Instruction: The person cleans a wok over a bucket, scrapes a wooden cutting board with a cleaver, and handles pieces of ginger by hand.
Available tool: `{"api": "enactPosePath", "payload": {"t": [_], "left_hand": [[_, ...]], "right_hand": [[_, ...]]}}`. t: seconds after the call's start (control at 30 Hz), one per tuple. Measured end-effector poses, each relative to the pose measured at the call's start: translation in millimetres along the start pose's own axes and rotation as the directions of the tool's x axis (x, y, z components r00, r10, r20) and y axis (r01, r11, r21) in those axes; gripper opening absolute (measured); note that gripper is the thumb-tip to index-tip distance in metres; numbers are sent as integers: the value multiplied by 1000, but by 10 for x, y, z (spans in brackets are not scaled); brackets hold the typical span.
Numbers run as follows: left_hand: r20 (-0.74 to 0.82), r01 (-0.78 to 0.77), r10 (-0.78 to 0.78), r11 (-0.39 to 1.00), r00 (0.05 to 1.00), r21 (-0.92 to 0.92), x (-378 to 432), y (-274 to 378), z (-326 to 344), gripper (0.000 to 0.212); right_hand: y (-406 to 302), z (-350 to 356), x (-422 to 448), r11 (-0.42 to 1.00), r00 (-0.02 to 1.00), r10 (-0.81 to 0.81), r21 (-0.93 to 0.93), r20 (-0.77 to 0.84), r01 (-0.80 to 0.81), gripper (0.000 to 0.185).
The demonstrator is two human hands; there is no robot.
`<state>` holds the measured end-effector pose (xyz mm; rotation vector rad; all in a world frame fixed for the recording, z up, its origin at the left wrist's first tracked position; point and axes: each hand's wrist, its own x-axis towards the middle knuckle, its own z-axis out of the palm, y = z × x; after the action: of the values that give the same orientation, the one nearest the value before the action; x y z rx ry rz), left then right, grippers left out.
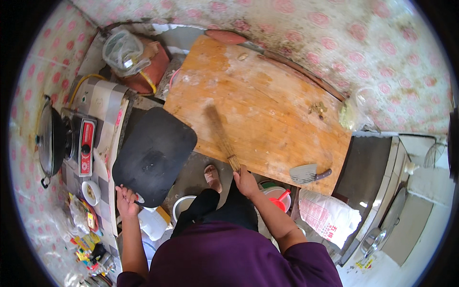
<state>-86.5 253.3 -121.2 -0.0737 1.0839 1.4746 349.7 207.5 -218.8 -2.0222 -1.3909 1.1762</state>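
My left hand (127, 202) grips the near corner of a flat black board (154, 154) with rounded corners. A small white and red piece (139, 197) shows beside its fingers. The black board is held by the near left side of a large wooden board (251, 107), overlapping its edge in view. In my right hand (247, 182) is the handle of a straw hand brush (224, 140), whose blurred bristles reach over the wood. Whitish residue marks that surface, and small dark scraps (318, 109) lie towards its right end. A cleaver (304, 174) rests near the front right corner.
To the left, a counter carries a gas stove (86, 147), a lidded wok (50, 140) and a white bowl (91, 193). Below the wooden board's front edge are a printed white sack (328, 215) and a red scoop (281, 201). A plastic-lined bucket (122, 52) stands back left.
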Motion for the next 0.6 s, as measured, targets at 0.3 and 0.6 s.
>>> {"api": "enactPosePath", "payload": {"t": [0.3,0.6], "left_hand": [[-18,-56,56,998,998,-15,-161,-46,-81,24],[-33,-151,150,988,988,-35,-326,42,-233,24]], "right_hand": [[-213,-263,1190,990,953,136,3,-272,-140,28],[-1017,-244,1831,990,992,-121,-82,-36,118,30]]}}
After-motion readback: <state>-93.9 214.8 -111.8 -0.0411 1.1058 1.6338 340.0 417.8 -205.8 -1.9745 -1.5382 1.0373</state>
